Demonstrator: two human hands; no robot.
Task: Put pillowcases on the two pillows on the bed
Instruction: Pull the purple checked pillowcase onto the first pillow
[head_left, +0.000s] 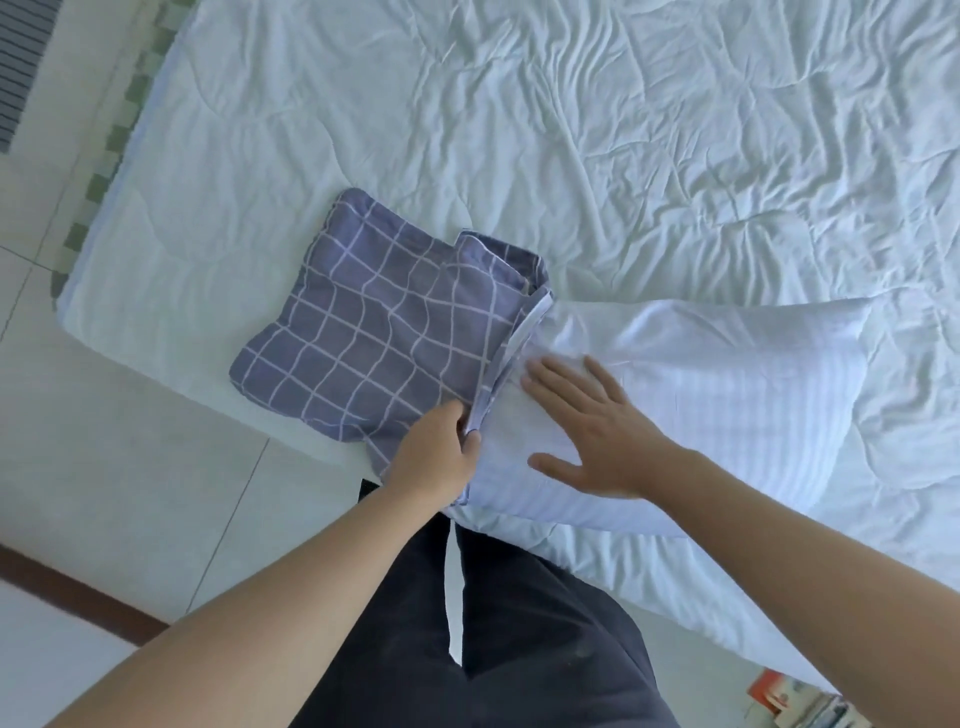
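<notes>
On the bed (623, 130), left hand (434, 457) pinches the checked pillowcase (374, 332) hem; right hand (597, 426) lies flat, fingers straight, on the roughly half-covered white pillow (727, 374). No second pillow visible.

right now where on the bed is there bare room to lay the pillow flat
Free: the wrinkled sheet beyond the pillow and the purple checked pillowcase. Crowded: the near edge, where the left hand pinches the case opening and the right hand presses the pillow.

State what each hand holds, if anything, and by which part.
The left hand pinches the checked pillowcase by its open hem. The right hand holds nothing; it rests flat on the white pillow.
</notes>
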